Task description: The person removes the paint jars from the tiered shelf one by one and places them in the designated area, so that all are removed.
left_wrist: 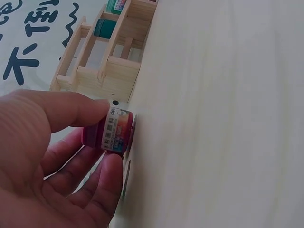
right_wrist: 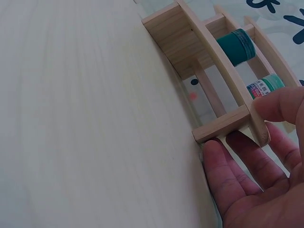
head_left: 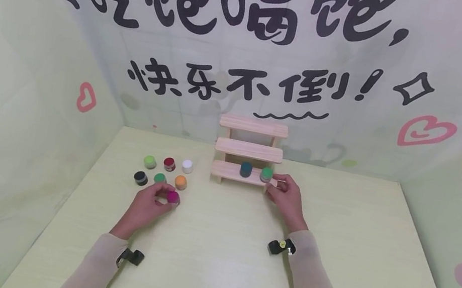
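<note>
My left hand (head_left: 145, 209) pinches a small magenta paint jar (head_left: 173, 197) between thumb and fingers. In the left wrist view, the jar's printed label (left_wrist: 114, 129) faces the camera; whether its base touches the table I cannot tell. A three-tier wooden display rack (head_left: 249, 150) stands by the back wall. On its lowest tier sit a dark teal jar (head_left: 246, 169) and, to the right, a green jar (head_left: 266, 174). My right hand (head_left: 288, 204) grips that tier's right end, the thumb on top beside the green jar and the fingers below, by the leg.
Beside my left hand stand several more jars: light green (head_left: 149, 161), dark red (head_left: 169, 164), white (head_left: 187, 166), black (head_left: 140, 178), another green (head_left: 160, 178) and orange (head_left: 181, 182). A printed cloth wall (head_left: 197, 123) rises behind the table (head_left: 211, 263).
</note>
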`<state>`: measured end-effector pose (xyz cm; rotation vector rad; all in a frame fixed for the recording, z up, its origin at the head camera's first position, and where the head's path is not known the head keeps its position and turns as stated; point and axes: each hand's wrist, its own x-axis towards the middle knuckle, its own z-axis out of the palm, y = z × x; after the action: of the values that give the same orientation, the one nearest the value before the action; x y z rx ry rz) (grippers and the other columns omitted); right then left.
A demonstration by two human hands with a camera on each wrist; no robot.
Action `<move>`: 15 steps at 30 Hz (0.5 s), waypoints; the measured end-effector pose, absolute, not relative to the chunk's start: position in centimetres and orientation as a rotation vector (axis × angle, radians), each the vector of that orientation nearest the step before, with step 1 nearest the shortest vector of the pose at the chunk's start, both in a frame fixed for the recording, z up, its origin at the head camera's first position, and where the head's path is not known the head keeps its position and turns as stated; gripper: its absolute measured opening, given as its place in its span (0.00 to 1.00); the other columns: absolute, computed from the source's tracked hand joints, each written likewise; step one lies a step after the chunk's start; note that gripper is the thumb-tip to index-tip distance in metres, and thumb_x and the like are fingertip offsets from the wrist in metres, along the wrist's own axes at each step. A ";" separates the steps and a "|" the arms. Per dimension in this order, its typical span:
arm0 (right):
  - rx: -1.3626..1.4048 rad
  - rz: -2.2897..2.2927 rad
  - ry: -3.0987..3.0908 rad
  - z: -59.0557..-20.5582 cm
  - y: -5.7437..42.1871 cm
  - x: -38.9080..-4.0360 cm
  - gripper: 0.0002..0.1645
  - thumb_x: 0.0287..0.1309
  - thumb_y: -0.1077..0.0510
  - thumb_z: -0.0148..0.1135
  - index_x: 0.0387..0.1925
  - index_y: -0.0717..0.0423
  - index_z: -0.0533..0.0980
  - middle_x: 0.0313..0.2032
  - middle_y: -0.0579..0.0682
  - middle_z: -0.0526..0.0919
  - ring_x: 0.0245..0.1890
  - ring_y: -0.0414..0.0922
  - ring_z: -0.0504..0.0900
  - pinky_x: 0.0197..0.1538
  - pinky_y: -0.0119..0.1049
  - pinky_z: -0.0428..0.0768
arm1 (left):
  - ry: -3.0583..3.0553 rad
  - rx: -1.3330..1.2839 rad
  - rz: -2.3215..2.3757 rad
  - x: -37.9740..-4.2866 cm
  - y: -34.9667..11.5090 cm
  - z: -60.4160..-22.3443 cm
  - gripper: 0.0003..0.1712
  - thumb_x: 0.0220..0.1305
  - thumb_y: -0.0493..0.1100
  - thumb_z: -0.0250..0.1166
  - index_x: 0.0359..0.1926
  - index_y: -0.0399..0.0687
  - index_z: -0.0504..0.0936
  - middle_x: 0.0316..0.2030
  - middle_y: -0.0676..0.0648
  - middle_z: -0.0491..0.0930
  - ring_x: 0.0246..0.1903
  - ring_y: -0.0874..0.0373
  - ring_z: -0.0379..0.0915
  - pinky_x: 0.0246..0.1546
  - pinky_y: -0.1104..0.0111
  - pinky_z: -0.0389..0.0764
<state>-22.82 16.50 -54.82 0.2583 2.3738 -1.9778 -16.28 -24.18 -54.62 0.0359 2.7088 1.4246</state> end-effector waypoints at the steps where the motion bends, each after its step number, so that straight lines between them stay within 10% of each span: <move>1: 0.253 -1.985 2.373 -54.7 16.4 -22.8 0.24 0.66 0.59 0.70 0.61 0.56 0.77 0.45 0.59 0.89 0.38 0.40 0.88 0.45 0.31 0.90 | 2.710 0.035 1.416 -16.3 -24.2 -54.6 0.22 0.62 0.41 0.77 0.57 0.51 0.84 0.51 0.46 0.88 0.54 0.51 0.83 0.47 0.70 0.86; 15: 0.245 -1.982 2.387 -54.6 16.4 -22.6 0.23 0.66 0.60 0.69 0.61 0.57 0.76 0.39 0.53 0.88 0.36 0.39 0.87 0.43 0.31 0.90 | 2.700 0.032 1.392 -16.2 -24.2 -54.4 0.24 0.62 0.38 0.76 0.59 0.50 0.82 0.52 0.46 0.87 0.54 0.51 0.82 0.49 0.69 0.86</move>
<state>-22.62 16.42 -54.63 0.2447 2.3867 -1.9816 -16.16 -24.17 -54.44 0.0316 2.6996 1.3924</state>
